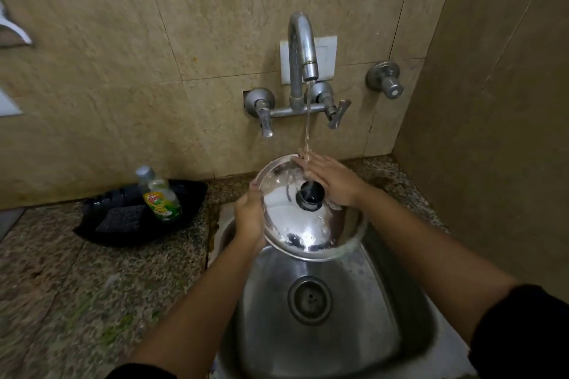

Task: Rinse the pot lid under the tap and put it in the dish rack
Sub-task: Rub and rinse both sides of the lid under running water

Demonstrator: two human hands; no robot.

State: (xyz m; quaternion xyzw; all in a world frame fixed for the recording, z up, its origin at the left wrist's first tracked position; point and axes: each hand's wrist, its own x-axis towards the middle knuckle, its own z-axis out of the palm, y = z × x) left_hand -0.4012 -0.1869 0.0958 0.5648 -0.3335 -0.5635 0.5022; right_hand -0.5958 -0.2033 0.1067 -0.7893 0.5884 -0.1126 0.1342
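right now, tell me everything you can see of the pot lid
The pot lid is round, shiny steel with a black knob at its centre, knob side up and tilted towards the camera over the sink. It is wet; the tap stream lands near its far edge. The left hand grips its left rim, and the right hand lies flat on its top beside the knob.

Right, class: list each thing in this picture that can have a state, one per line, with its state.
tap: running
pot lid: tilted, wet, held over the sink
left hand: gripping the lid's left rim
right hand: flat on the lid, under the water
sink: wet, nothing in the basin
soap bottle: capped, leaning in the black tray
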